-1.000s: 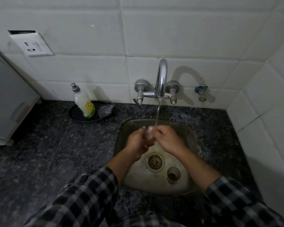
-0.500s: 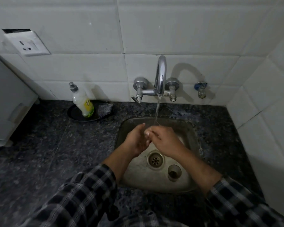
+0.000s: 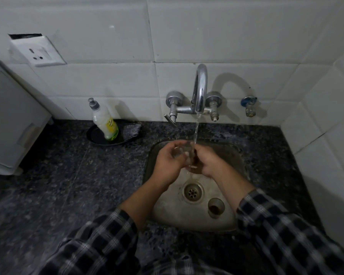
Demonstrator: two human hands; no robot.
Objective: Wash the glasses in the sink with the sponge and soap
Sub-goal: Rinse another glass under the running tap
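Glass showed up properly at last. A moment before, we'd had both hands bunched tight over it, and by this point they'd eased apart just enough that the glass (image 3: 182,152) sat visible between them. Our left hand (image 3: 167,163) had its fingers curled round one end, and our right hand (image 3: 209,161) gripped the other, so neither hand was free. We held it above the back of the sink (image 3: 187,221), with the water (image 3: 196,130) from the tap (image 3: 201,88) landing on it near the right hand.

We read that as rinsing rather than scrubbing. The sponge (image 3: 131,131) lay on the black dish (image 3: 95,135) next to the soap bottle (image 3: 104,124), over on the worktop (image 3: 68,175), well away from our hands.

The glass itself looked clear and small, tipped roughly sideways. We couldn't tell whether any suds were left on it because the light was too dim. What looked like a second glass (image 3: 216,207) stood upright in the sink just beside the drain, so we figured we weren't done.
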